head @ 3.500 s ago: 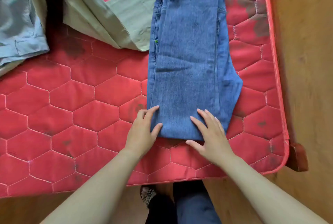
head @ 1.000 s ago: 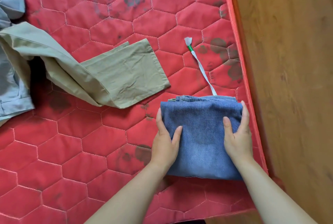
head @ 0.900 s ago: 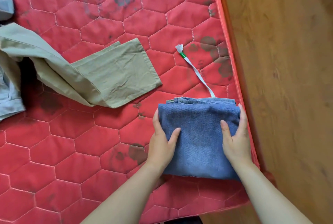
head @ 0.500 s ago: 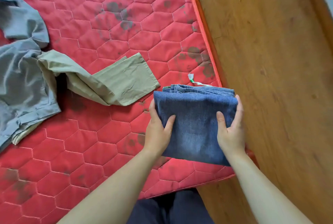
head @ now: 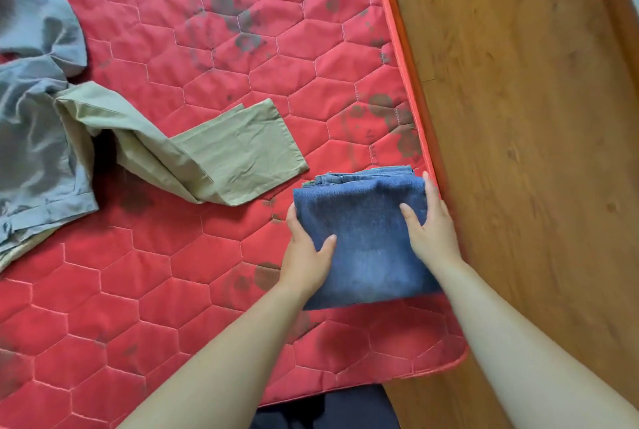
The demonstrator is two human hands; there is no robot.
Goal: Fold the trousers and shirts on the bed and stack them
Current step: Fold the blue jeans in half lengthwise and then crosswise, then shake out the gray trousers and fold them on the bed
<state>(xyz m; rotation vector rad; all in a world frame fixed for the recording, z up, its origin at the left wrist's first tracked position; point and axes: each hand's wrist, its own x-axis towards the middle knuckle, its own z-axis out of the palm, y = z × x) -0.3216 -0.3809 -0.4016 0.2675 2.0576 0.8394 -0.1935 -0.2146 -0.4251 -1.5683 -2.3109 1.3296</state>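
- Two hands clamp the folded jeans between them: left hand at its left edge, right hand at its right, thumbs on top.
- It is by the right edge of the mattress.

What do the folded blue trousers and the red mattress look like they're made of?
Trousers: denim, probably cotton; matte blue weave with faded patches. Mattress: quilted woven fabric, hexagon stitching puffing over padding, slight sheen; fibre unclear.
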